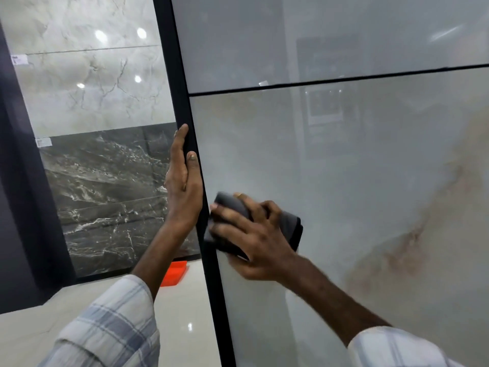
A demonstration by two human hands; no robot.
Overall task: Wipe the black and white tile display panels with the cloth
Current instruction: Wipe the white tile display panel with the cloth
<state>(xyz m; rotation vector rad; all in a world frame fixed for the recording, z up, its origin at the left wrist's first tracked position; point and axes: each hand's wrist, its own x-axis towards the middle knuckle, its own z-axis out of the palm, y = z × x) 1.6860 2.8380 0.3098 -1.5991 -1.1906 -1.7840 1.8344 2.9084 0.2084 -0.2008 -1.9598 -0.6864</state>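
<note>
My right grip (pixel 254 234) is clamped on the folded dark grey cloth (pixel 292 227), fingers bent over its top and thumb below. It presses the cloth flat against the glossy white tile panel with faint brown veining (pixel 357 181). The cloth sits at the panel's left edge, touching the black metal frame strip (pixel 182 83).

My left grip (pixel 182 186) is closed around that frame strip just above the cloth, thumb on the front face and fingers behind, steadying the panel.

A thin dark joint separates this tile from the plain pale grey tile (pixel 291 43) above it. Behind and to the left, well apart from both grips, stand a white veined marble panel (pixel 87 83) and, below it, a black marble panel with white streaks (pixel 113 194). An orange-red plastic tray (pixel 174 272) lies on the glossy cream floor (pixel 79 313).

Assessment: wiping of the white panel is in progress. No surface mark shows which areas are finished. The black panel is not being wiped now; I cannot tell whether it is done.
</note>
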